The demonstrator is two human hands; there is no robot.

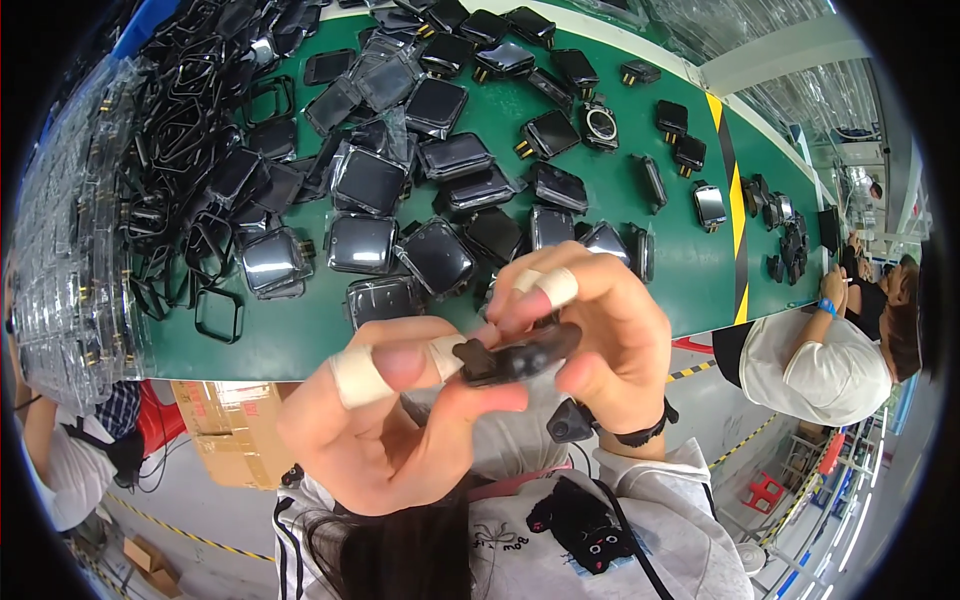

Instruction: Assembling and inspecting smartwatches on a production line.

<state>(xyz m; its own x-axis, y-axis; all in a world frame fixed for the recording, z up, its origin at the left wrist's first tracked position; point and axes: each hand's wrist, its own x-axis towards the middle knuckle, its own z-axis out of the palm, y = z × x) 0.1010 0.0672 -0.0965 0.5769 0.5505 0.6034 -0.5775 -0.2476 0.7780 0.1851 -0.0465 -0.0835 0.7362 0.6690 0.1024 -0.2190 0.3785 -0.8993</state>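
Both my hands are raised in front of the green table's near edge, around a small black device with a glossy, rounded body. My left hand, with tape round its fingers, pinches the end that has a short dark tab. The fingers of my right hand, also taped, curl over the other end and its top. Fingers cover part of the device, so its exact kind is unclear. Just beyond my hands lie several black square screen modules, many in clear film. A loose black square frame lies to the left.
Black frames are heaped at the left, beside tall stacks of clear plastic trays. A round-faced watch part lies farther back. Yellow-black tape crosses the table. Another person sits at the right; a cardboard box stands below.
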